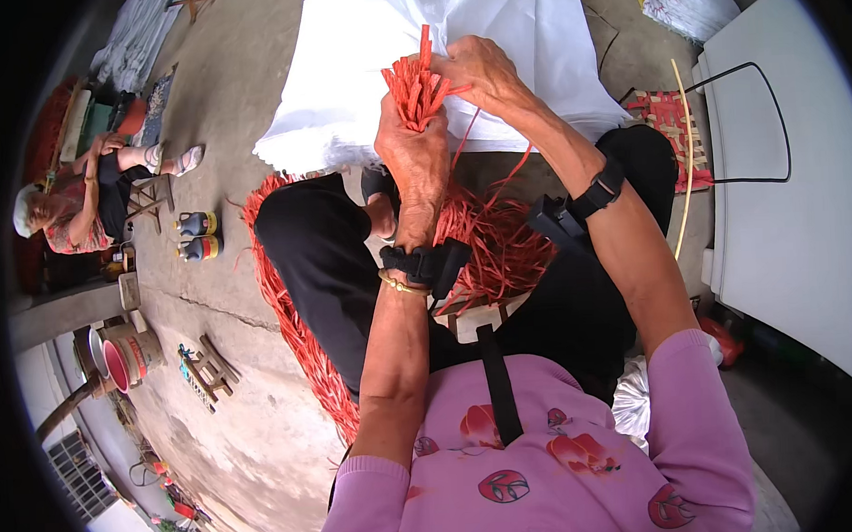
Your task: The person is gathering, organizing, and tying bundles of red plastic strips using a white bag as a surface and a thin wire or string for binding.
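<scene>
At the upper middle of the frame, your left hand [411, 154] is closing in a fist around the bundle of red strips [415, 93], while your right hand [480, 72] is curling narrowly just beside it; its fingertips are hiding, so I cannot tell what they are pinching. If your left fist is gripping too loosely, strips could be slipping out and the ends going uneven. The thin red strand [467, 133] is hanging below your right hand toward the heap of red strips [500, 249] at centre, so a snag there could be tugging the bundle askew. The bundle's ends are fanning toward the top edge, one strip standing tallest; its long axis is running roughly up the frame, foreshortened, the lower part hiding in your fist.
</scene>
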### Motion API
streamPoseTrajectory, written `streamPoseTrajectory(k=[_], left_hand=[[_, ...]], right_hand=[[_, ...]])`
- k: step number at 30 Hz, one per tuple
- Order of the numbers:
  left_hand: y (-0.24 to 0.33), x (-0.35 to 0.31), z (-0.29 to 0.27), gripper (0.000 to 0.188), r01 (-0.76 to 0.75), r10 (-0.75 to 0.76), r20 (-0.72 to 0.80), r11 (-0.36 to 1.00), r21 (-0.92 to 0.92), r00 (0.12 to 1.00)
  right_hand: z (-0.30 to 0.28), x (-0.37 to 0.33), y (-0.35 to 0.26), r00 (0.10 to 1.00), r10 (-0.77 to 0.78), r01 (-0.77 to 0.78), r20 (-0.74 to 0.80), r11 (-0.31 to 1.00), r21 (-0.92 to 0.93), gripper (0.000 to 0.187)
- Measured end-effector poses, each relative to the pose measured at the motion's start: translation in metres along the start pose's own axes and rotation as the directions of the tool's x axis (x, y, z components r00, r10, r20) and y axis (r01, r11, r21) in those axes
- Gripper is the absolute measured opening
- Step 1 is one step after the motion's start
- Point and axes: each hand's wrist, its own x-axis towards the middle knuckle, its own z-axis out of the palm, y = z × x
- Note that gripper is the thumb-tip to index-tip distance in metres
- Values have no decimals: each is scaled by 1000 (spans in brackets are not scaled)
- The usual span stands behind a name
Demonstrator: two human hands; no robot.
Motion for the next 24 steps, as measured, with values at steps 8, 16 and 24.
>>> streamPoseTrajectory(k=[8,16,24], left_hand=[[-10,16,5,23,77,-53,-140,982,174,989],[-27,46,-7,26,94,-82,-430,996,8,899],[-42,45,6,18,113,-189,-431,974,-194,883]], right_hand=[[-5,-3,-5,998,-23,22,-61,999,-23,55],[-5,-8,-4,977,-168,143,-130,972,-185,52],[-2,-9,-4,980,-147,124,-133,977,-172,52]])
